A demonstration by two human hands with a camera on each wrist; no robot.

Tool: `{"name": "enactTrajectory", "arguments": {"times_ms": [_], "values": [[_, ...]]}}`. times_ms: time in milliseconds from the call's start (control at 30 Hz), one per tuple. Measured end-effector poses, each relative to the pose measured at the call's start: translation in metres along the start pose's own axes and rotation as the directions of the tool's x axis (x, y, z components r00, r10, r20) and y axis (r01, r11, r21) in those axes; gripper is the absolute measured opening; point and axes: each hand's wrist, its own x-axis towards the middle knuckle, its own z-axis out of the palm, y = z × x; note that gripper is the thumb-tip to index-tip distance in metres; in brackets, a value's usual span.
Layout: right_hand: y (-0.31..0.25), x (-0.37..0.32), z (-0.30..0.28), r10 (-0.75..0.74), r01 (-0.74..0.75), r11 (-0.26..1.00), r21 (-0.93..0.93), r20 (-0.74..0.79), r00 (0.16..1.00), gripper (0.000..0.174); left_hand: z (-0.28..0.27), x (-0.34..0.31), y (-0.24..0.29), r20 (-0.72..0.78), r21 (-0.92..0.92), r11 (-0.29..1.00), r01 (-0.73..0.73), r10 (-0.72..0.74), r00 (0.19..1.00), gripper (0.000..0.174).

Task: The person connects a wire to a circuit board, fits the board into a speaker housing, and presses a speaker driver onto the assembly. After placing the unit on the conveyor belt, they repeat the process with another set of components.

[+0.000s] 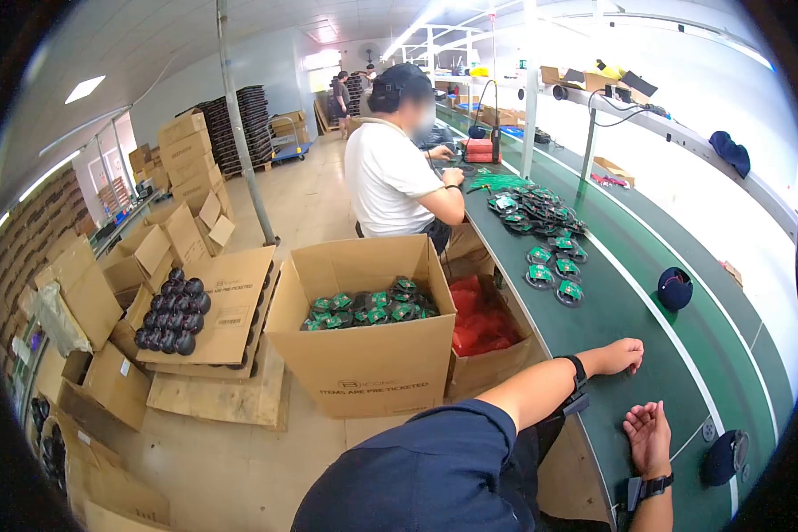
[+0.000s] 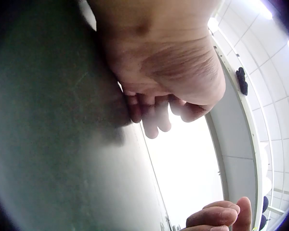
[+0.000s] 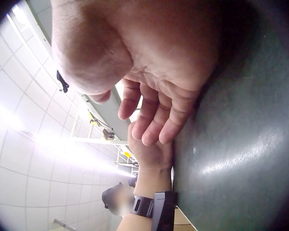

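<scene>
My left hand (image 1: 619,356) rests at the green work surface (image 1: 625,390), its fingers loosely curled with nothing in them. Nearer to me, my right hand (image 1: 649,434) lies palm up on the same surface, fingers relaxed and bent, also holding nothing. In the left wrist view, the left hand (image 2: 164,72) hangs beside the green surface, and the right hand's fingers show below it. Within the right wrist view, the right hand (image 3: 149,72) is bare, with the left wrist strap (image 3: 143,206) beyond. Dark blue rounded pieces (image 1: 675,288) sit on the belt past both hands.
Black discs with green circuit boards (image 1: 541,213) are piled farther up the surface. More fill a large cardboard box (image 1: 363,372) at my left. A person in a white shirt (image 1: 390,173) sits beyond it. Stacked cartons (image 1: 191,160) and black round parts (image 1: 173,310) stand further left.
</scene>
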Motion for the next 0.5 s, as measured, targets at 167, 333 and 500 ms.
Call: {"name": "enactTrajectory", "arguments": {"times_ms": [167,333,500], "values": [[-0.0009,-0.0008,0.0023,-0.002,0.003,1.000,-0.001,0.016,1.000,0.031,-0.0019,-0.0018,0.0037,0.034,0.047,0.999,0.007,-0.008,0.999,0.008],[-0.0014,-0.0025,0.0040,-0.007,0.007,1.000,-0.010,0.015,1.000,0.031,-0.0015,-0.0015,0.0010,0.028,0.021,1.000,-0.001,0.000,1.000,0.008],[-0.0013,-0.0032,0.0051,-0.008,0.008,1.000,-0.008,0.000,1.000,0.032,-0.0019,-0.0045,0.0070,0.040,0.064,0.998,-0.010,0.008,0.999,0.007]]}}
